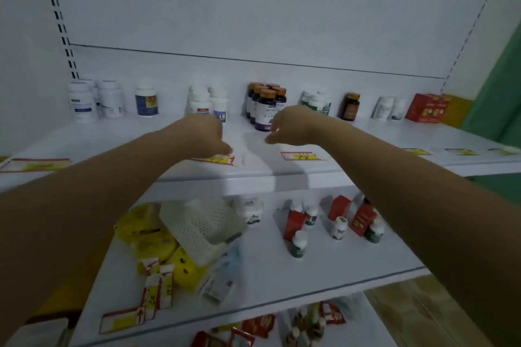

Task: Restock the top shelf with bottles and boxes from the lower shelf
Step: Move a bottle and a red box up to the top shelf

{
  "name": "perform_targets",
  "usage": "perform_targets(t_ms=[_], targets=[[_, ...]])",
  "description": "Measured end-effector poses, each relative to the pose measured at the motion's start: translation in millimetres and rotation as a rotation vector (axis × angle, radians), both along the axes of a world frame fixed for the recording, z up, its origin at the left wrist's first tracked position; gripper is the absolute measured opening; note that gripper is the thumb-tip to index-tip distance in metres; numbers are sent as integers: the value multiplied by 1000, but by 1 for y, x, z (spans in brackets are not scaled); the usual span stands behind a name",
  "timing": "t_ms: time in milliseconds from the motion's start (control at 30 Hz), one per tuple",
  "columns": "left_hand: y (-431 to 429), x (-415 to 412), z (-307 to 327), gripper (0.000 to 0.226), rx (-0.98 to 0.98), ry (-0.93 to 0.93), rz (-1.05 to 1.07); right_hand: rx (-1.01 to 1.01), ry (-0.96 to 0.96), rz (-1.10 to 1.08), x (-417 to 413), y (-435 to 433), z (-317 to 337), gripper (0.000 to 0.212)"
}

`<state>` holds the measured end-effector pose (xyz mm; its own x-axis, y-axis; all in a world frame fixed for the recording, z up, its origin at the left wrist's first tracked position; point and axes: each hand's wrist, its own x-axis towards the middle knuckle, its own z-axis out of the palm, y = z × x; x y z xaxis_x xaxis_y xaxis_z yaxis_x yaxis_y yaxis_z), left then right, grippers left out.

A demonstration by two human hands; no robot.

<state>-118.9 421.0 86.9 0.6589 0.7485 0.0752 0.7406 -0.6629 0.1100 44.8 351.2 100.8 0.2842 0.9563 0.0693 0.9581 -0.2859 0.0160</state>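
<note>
I log both forearms bare to the frame edge, left hand (204,135) and right hand (289,127) likewise uncovered.

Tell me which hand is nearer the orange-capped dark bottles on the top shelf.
Right. The right hand is just in front of the orange-capped bottles, at their right edge; the left hand is off to their left, in front of the white bottles.
</note>
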Motion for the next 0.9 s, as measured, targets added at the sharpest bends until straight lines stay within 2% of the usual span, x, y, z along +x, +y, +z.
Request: perform_targets(t_ms=[133, 267, 467, 667, 900], targets=[[-63, 32, 0, 48, -31, -80, -10, 28, -18, 31, 22, -66, -2, 45], [-137, 74, -16, 48, -170, -130, -27, 23, 21, 50, 55, -143, -17, 39], [-219, 127, -75, 46, -275, -27, -19, -73, 127, 0, 112, -222, -61, 40], [-228, 148, -141, 45, -478, -6, 66, -156, 250, -46, 162, -236, -141, 42], [-173, 179, -227, 61, -620, -19, 164, -288, 375, -57, 199, -196, -236, 52]])
